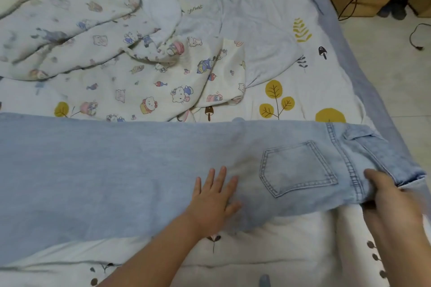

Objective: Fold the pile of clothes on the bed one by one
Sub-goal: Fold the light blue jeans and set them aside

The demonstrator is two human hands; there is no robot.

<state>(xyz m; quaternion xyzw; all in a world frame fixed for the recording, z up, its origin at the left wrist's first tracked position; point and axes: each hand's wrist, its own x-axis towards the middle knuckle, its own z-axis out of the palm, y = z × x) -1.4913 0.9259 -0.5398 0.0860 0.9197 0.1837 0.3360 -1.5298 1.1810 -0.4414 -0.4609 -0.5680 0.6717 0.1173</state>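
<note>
Bed (275, 35) edge at right, jeans (140, 170) spread flat, left hand (213, 202) released, right hand (391, 196) grip grasping waistband.

Left hand (213, 202) flat on jeans (130, 170), right hand (389, 196) gripping waistband

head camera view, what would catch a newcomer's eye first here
The pale blue jeans stretched flat across the near half of the bed, with the left hand pressing on them and the right hand gripping the waistband end. Behind them, a rumpled cartoon-print blanket fills the upper left.
</note>
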